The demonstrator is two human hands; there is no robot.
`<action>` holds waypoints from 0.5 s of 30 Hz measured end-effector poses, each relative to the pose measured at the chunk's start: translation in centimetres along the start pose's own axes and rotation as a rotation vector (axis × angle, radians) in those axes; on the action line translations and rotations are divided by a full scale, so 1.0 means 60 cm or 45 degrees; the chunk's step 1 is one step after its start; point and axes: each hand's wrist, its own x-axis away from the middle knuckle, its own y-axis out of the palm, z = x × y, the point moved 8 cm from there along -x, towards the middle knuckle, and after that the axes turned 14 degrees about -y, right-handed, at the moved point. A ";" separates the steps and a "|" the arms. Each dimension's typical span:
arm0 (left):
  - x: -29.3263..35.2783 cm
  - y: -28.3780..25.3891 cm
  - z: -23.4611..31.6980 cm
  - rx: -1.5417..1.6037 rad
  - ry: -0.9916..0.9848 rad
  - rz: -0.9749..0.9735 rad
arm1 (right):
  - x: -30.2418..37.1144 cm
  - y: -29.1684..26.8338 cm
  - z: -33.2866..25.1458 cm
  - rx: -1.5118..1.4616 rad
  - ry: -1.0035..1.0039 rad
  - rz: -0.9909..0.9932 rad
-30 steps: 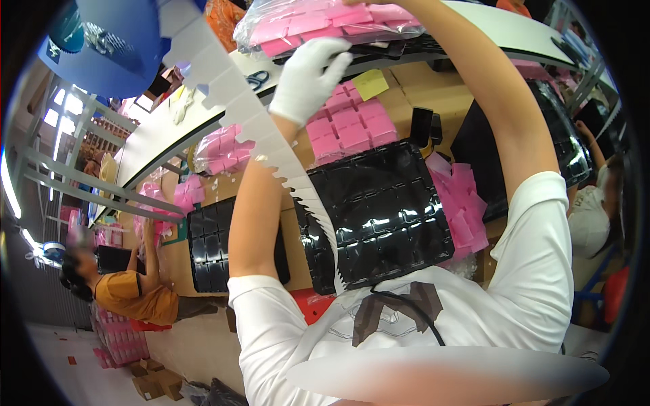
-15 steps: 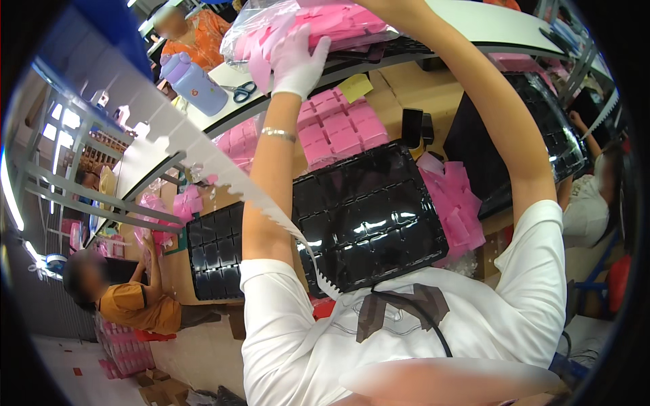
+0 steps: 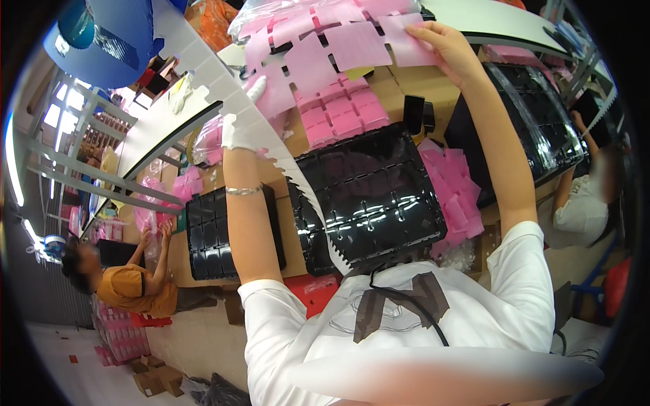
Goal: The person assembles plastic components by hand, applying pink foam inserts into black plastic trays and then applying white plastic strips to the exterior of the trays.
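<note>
A thin pink sheet with slots (image 3: 302,70) is stretched between my two hands at the far side of the bench. My right hand (image 3: 447,49), bare, pinches its right edge between thumb and fingers. My left hand (image 3: 238,133), in a white glove, is at its left edge, closed on it, partly hidden by a pale toothed strip (image 3: 254,125) crossing the view. Below the sheet lie pink divided packing pieces (image 3: 338,118). Nearer me is a glossy black tray with compartments (image 3: 372,203).
Another black tray (image 3: 217,233) lies to the left. Loose pink pieces (image 3: 452,189) are heaped right of the middle tray. A wrapped black stack (image 3: 535,122) stands at the right. One co-worker (image 3: 139,287) handles pink material at left; another person (image 3: 586,199) is at right.
The pink sheet has been drawn from the bagged pile toward me and spread out. My left hand has moved left and nearer; my right hand has come down into view at the sheet's right edge.
</note>
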 end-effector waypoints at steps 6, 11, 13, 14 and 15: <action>0.177 0.020 0.051 -1.206 1.085 0.452 | 0.159 -0.007 0.001 0.109 0.053 0.068; 0.258 0.018 -0.075 0.126 -0.275 0.145 | 0.298 -0.010 0.046 0.055 0.244 0.135; 0.296 0.029 -0.133 0.197 -0.363 0.145 | 0.351 -0.010 0.071 0.061 0.331 0.143; 0.317 0.044 -0.147 0.230 -0.410 0.122 | 0.381 -0.015 0.085 0.082 0.375 0.161; 0.336 0.048 -0.170 0.149 -0.476 0.137 | 0.406 -0.017 0.102 0.098 0.413 0.168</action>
